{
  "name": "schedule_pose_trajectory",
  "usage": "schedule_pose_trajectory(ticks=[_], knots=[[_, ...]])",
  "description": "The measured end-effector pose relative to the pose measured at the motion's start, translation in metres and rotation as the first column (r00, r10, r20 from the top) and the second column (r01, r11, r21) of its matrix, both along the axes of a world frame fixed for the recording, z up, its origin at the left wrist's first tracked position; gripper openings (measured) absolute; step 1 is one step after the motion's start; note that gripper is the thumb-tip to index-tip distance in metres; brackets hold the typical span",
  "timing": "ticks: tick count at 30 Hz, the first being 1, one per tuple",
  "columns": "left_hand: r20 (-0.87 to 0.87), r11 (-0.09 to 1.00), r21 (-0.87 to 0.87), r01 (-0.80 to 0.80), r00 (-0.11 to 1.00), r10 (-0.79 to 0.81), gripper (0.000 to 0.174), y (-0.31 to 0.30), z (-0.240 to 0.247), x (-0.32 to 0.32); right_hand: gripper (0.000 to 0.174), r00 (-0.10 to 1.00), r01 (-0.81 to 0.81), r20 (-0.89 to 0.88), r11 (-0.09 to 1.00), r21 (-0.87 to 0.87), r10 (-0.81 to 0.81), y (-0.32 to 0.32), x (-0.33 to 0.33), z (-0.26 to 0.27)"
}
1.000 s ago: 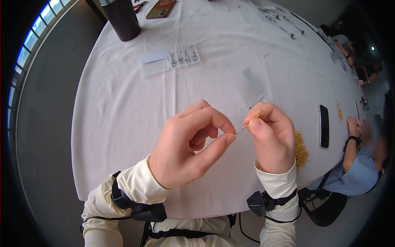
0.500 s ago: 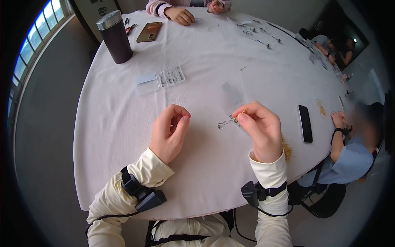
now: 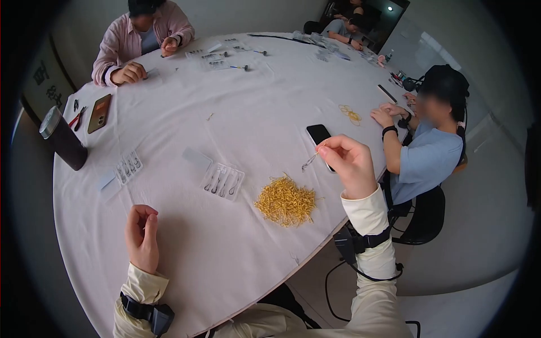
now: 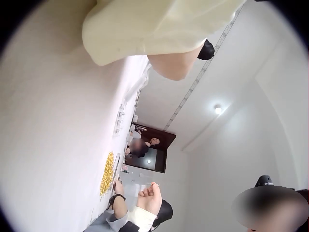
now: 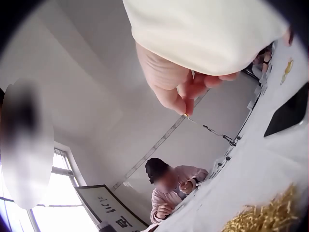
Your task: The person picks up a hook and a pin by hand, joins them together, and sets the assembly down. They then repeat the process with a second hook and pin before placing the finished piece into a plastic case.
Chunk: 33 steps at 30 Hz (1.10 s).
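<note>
Wire piece (image 3: 311,159): pinched in right hand (image 3: 352,163), hung above counter (image 3: 225,259), one o'clock of gold pile (image 3: 285,201). Left hand (image 3: 142,236) lay loosely curled, empty. Risk: the slight pinch might slip and drop the piece.

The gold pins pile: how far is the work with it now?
Looks done: several dark pieces sit in the clear tray. In hand: the right hand pinches one chain piece above the table; the left hand rests idle on it. Left: the big pile of gold pins, apparently most of the work.
</note>
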<state>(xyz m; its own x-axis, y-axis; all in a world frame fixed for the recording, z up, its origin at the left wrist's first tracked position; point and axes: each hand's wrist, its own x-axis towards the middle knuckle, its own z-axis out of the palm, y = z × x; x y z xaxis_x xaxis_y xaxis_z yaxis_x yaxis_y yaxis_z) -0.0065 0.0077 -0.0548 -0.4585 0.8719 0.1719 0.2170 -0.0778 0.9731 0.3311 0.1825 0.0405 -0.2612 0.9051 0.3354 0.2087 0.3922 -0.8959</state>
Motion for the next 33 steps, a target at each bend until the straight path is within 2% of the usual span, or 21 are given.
schedule_pose_trajectory(ticks=[2,4,5,7,8,10,11,13,14,16,17,21,23,24,26,28,29,31,32,33], knots=[[-0.002,1.000,0.001,-0.010,1.000,0.010,0.004,0.001,-0.001,0.002,0.009,0.986,0.139,0.084,0.985,0.097,-0.147,0.025,0.040,-0.002],[-0.040,1.000,-0.002,-0.015,0.999,0.015,0.004,0.001,-0.001,0.002,0.011,0.887,0.301,0.293,0.927,0.223,-0.358,0.051,0.087,-0.004],[-0.043,1.000,-0.003,-0.016,0.999,0.016,0.004,0.001,0.000,0.003,0.011,0.888,0.300,0.290,0.928,0.221,-0.356,0.058,0.104,-0.002],[-0.072,0.999,-0.026,-0.019,0.997,0.017,0.005,0.002,0.002,0.003,0.010,0.609,0.338,0.476,0.750,0.568,-0.635,0.074,0.124,-0.002],[-0.075,0.999,-0.028,-0.025,0.997,0.023,0.005,0.002,0.003,0.004,0.010,0.614,0.335,0.476,0.754,0.565,-0.630,0.083,0.127,-0.004],[-0.099,1.000,-0.022,-0.017,0.995,0.015,0.005,0.003,0.005,0.006,0.009,0.384,0.249,0.614,0.718,0.650,-0.690,0.102,0.130,-0.012],[-0.099,1.000,-0.024,-0.019,0.995,0.016,0.005,0.003,0.004,0.006,0.009,0.385,0.248,0.615,0.719,0.649,-0.688,0.118,0.131,-0.024],[-0.080,0.999,-0.016,-0.030,0.996,0.028,0.005,0.003,0.000,0.004,0.009,0.162,0.178,0.723,0.740,0.648,-0.672,0.153,0.129,-0.054],[-0.080,0.999,-0.015,-0.035,0.996,0.033,0.005,0.004,-0.001,0.005,0.009,0.165,0.174,0.722,0.740,0.649,-0.672,0.167,0.125,-0.065],[-0.086,0.999,0.011,-0.042,0.995,0.043,0.005,0.004,-0.002,0.004,0.008,0.105,0.249,0.806,0.800,0.545,-0.582,0.181,0.108,-0.074],[-0.086,0.998,0.005,-0.056,0.995,0.056,0.005,0.004,-0.001,0.004,0.009,0.150,0.280,0.825,0.824,0.493,-0.545,0.185,0.103,-0.077],[-0.072,0.998,-0.036,-0.051,0.996,0.049,0.004,0.004,0.003,0.005,0.013,0.146,0.295,0.861,0.853,0.431,-0.486,0.194,0.098,-0.071],[-0.073,0.998,-0.032,-0.055,0.996,0.053,0.004,0.005,0.003,0.005,0.030,0.256,0.270,0.794,0.830,0.488,-0.551,0.198,0.106,-0.076],[-0.062,0.998,-0.049,-0.047,0.997,0.044,0.004,0.005,0.004,0.005,0.030,0.262,0.258,0.796,0.834,0.487,-0.546,0.193,0.102,-0.074],[-0.035,0.998,-0.035,-0.044,0.998,0.043,0.003,0.005,0.002,0.004,0.055,0.429,0.303,0.711,0.831,0.467,-0.557,0.163,0.081,-0.062],[-0.052,0.998,-0.045,-0.049,0.998,0.047,0.002,0.003,0.001,0.002,0.079,0.374,0.298,0.846,0.913,0.278,-0.380,0.124,0.050,-0.047],[-0.091,0.997,-0.045,-0.055,0.995,0.050,0.002,0.002,0.001,0.001,0.096,0.387,0.249,0.852,0.930,0.271,-0.353,0.120,0.051,-0.056],[-0.131,0.998,-0.034,-0.057,0.990,0.052,0.004,0.000,0.006,-0.001,0.102,0.383,0.176,0.855,0.936,0.304,-0.350,0.118,0.055,-0.068],[-0.138,0.998,-0.037,-0.049,0.989,0.044,0.005,-0.002,0.008,-0.002,0.101,0.397,0.192,0.840,0.928,0.318,-0.370,0.124,0.059,-0.077],[-0.148,0.998,-0.023,-0.052,0.988,0.048,0.006,-0.003,0.008,-0.002,0.099,0.431,0.235,0.843,0.942,0.240,-0.322,0.119,0.053,-0.069]])
